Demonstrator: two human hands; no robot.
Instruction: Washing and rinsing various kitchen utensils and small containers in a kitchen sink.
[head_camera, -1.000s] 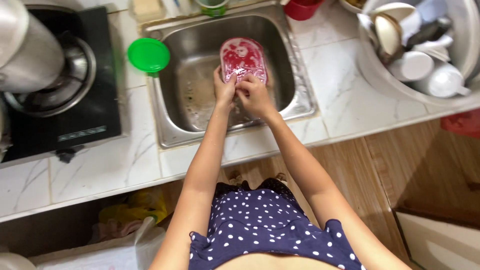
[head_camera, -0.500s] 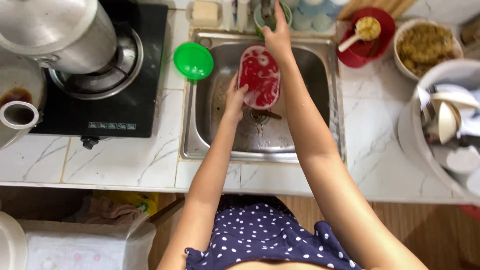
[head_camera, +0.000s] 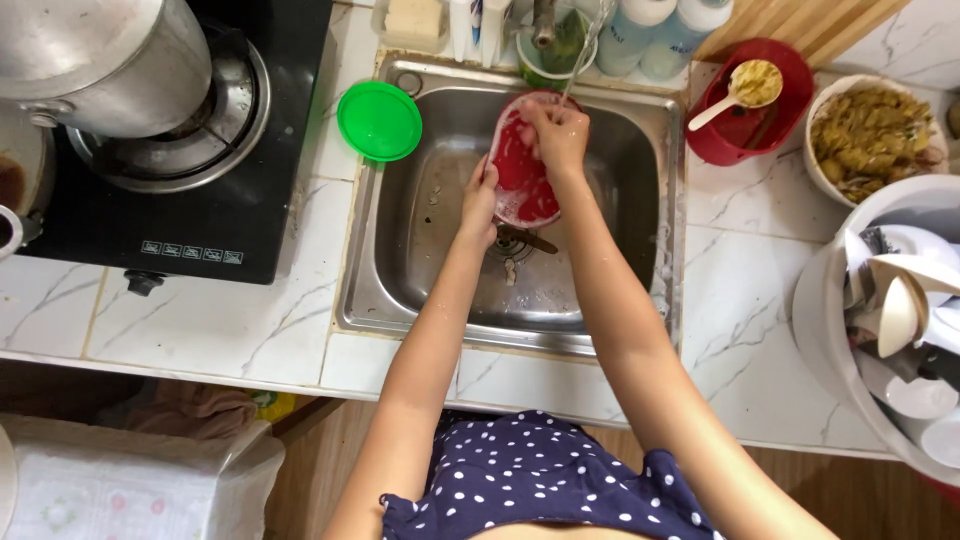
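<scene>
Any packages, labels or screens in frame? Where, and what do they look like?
Two bottles: behind the sink, pale blue with white caps.
Tube: upright left of the tap, white with a blue stripe.
Stove control strip: front edge of the black cooktop, small white markings.
No screens.

Bare arms, no sleeves, wet soapy left hand (head_camera: 480, 205) and right hand (head_camera: 558, 135); a navy top (head_camera: 540, 480) scattered with small white dots.
</scene>
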